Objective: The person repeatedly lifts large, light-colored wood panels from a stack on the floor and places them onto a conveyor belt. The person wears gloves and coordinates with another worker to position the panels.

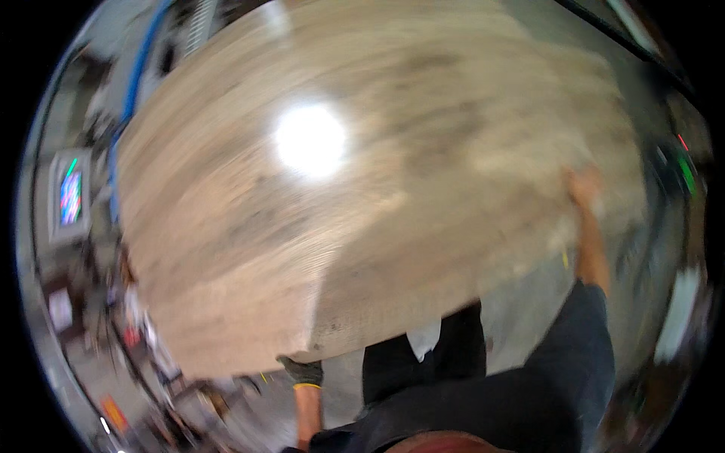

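A large wood-grain board [423, 204] fills most of the view, brown with darker streaks and a bright glare spot. At its near edge, left of my legs, my left hand [302, 371] wears a dark glove with a yellow cuff and is closed on that edge. Its thumb side shows over the top; the other fingers are hidden under the board. Toward the right end, my right hand [584, 186] rests on the board's face with the arm stretched out. That hand looks bare and blurred, its fingers seemingly spread.
Left of the board stands a grey panel with a lit screen [70, 198], near a blue rail [141, 68]. Blurred clutter [219, 400] lies at the lower left. Grey floor [521, 317] shows between board and my body. A dark cable or bar [619, 34] crosses the upper right.
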A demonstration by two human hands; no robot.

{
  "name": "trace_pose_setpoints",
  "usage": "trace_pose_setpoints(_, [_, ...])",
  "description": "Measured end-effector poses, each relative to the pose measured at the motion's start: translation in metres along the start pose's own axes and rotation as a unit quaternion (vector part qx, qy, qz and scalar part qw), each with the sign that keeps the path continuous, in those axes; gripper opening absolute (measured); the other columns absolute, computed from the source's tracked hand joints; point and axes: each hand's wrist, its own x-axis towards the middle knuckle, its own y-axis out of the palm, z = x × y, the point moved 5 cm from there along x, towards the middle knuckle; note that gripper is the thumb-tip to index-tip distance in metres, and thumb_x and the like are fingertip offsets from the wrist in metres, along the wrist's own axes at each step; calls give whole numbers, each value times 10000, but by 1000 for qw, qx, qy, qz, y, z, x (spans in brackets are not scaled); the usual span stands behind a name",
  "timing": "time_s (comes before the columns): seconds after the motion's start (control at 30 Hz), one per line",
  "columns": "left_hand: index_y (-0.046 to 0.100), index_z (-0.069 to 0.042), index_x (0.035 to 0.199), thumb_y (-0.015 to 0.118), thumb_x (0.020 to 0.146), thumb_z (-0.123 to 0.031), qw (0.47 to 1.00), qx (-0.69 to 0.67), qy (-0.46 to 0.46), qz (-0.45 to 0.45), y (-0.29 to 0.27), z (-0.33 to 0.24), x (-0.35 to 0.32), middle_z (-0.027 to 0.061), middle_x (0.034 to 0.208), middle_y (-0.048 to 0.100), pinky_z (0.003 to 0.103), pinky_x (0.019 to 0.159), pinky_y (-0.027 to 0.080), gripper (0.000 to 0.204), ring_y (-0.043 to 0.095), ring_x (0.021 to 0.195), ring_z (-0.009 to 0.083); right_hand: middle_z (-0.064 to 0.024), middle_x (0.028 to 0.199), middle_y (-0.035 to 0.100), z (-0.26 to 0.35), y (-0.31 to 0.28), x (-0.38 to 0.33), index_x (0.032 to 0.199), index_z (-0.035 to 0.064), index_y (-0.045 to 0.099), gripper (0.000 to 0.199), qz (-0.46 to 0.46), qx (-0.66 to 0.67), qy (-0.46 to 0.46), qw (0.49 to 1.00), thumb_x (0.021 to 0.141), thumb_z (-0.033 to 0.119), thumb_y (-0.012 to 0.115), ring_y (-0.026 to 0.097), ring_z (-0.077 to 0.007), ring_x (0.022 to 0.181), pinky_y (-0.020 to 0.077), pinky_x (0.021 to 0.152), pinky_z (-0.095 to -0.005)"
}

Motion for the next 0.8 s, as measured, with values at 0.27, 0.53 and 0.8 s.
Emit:
trace_pose_setpoints(0.27, [392, -142, 1352, 361, 828, -699, 993, 26, 60, -98, -85, -38, 12, 71, 1359, 444, 461, 1019, 340, 766, 422, 1224, 301, -185, 1389, 389, -168, 196, 90, 1376, 40, 375, 921, 276, 512, 138, 802, 775, 736, 436, 391, -362, 1247, 334, 1015, -441])
trace_pose_setpoints(0.53, [333, -108, 1394, 473, 816, -647, 990, 71, 88, -85, -58, -25, -6, 83, 1416, 377, 431, 1067, 258, 802, 342, 1280, 289, -188, 1216, 551, -211, 11, 36, 1288, 26, 498, 774, 205, 363, 95, 904, 851, 658, 405, 539, -317, 1069, 429, 886, -390])
trace_pose_setpoints(0.8, [305, -89, 1410, 395, 894, -560, 987, 34, 131, -88, -66, -65, 9, 75, 1453, 329, 346, 1106, 158, 704, 281, 1329, 253, -192, 1252, 518, -268, -61, -31, 1281, -40, 465, 758, 252, 437, 142, 852, 867, 595, 461, 512, -306, 1109, 403, 927, -386])
